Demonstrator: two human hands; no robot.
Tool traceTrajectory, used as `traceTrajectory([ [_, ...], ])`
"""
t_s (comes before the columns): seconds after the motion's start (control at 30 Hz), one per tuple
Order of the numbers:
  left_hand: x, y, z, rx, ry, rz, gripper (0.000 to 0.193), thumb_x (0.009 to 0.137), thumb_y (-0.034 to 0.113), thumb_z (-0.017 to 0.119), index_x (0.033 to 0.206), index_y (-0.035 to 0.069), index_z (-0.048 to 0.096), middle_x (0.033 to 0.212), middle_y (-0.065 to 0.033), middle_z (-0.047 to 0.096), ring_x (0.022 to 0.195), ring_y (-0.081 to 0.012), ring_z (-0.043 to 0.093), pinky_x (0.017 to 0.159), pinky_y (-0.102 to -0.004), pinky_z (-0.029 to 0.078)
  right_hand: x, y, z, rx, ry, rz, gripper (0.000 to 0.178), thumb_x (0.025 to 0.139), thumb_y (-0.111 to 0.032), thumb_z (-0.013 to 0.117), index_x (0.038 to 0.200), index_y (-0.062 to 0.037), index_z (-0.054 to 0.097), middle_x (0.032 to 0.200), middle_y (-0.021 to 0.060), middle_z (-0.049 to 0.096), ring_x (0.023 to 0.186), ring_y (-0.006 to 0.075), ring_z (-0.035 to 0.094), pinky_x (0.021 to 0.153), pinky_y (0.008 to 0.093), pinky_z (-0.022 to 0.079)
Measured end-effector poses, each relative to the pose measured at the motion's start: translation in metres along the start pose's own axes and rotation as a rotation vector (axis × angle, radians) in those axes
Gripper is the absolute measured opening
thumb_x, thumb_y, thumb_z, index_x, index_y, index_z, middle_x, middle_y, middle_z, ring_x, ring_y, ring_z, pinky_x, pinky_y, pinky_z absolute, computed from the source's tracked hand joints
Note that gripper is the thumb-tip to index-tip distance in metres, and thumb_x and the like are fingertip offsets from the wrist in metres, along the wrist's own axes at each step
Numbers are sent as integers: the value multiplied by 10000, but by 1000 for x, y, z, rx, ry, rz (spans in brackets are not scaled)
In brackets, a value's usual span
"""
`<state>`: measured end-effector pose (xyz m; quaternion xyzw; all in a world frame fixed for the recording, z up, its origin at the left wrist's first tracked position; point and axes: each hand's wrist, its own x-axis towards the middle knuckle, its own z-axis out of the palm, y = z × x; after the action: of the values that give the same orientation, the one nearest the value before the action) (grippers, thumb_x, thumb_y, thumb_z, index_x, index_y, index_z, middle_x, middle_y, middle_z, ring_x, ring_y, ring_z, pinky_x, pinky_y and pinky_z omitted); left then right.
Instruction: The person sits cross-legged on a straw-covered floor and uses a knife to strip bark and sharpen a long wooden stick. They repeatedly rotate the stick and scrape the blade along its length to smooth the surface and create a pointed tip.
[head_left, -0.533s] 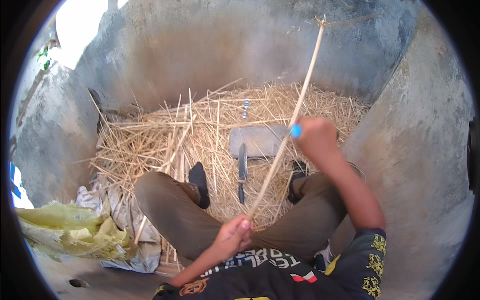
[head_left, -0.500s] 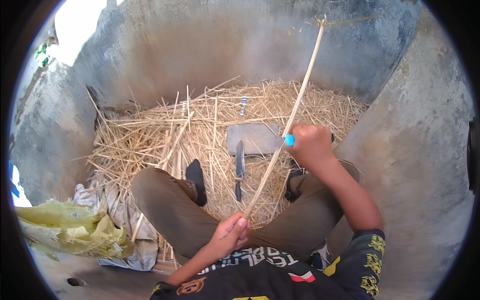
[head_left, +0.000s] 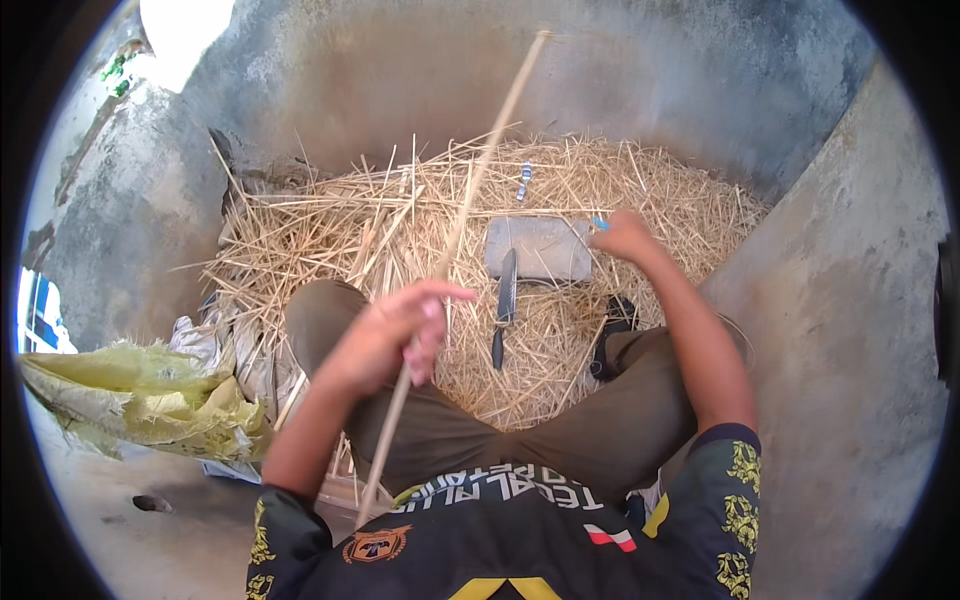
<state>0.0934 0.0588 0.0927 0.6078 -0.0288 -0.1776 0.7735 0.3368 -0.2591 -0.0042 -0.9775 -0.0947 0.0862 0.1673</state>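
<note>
My left hand (head_left: 398, 330) is raised over my left thigh, gripping a long pale stick (head_left: 478, 185) with one finger stretched out. The stick slants from my lap to high in front of the wall. My right hand (head_left: 627, 238) is closed around a small tool with a bright blue handle (head_left: 599, 223), most of it hidden in the fist. It is held by the right end of a grey block (head_left: 535, 240), apart from the stick. A dark-bladed knife (head_left: 507, 305) with a black handle lies with its tip on the block and its handle toward me.
Straw and pale shavings (head_left: 660, 180) cover the floor between my crossed legs and the curved concrete wall (head_left: 400, 80). Thin sticks (head_left: 330, 235) pile up at the left. A torn yellow sack (head_left: 130, 395) lies at the far left. A small blue-and-white wrapper (head_left: 525, 180) rests beyond the block.
My left hand has risen from my lap and moved left, carrying the stick along. My right hand, with the blue-handled tool, has moved away from the stick, forward and slightly right.
</note>
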Motion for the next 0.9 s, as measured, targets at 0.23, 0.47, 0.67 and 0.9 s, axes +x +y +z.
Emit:
traceTrajectory([
  [0.23,46,88,-33,149,-66,229,205,980,117,479,1046,-30,605,632,34,524,452,-26,490,350,-167,392,-20,-9,148,-174,-417,-60,552,753,-395,738,1006,94,704,1011,251,715,981,340,707,855,438,564],
  [0.47,70,121,-71,-326,-212,329,281,958,133,405,977,-38,627,486,42,407,317,-61,324,311,-197,295,-37,-68,213,65,-447,87,490,786,-370,697,1132,-24,702,1166,208,687,1091,357,667,928,452,531],
  [0.67,96,91,-83,-270,-30,277,455,1027,308,361,858,-6,644,433,46,369,293,-65,286,301,-225,232,-74,-121,310,289,-265,326,544,833,-371,712,1184,33,615,1161,241,668,1067,382,665,885,478,543],
  [0.9,108,69,-77,-361,-80,478,868,940,770,268,1033,-17,624,510,43,432,353,-51,345,377,-193,275,-57,-85,333,325,-112,418,497,831,-139,684,1259,-4,470,1190,231,645,1141,387,633,954,491,516],
])
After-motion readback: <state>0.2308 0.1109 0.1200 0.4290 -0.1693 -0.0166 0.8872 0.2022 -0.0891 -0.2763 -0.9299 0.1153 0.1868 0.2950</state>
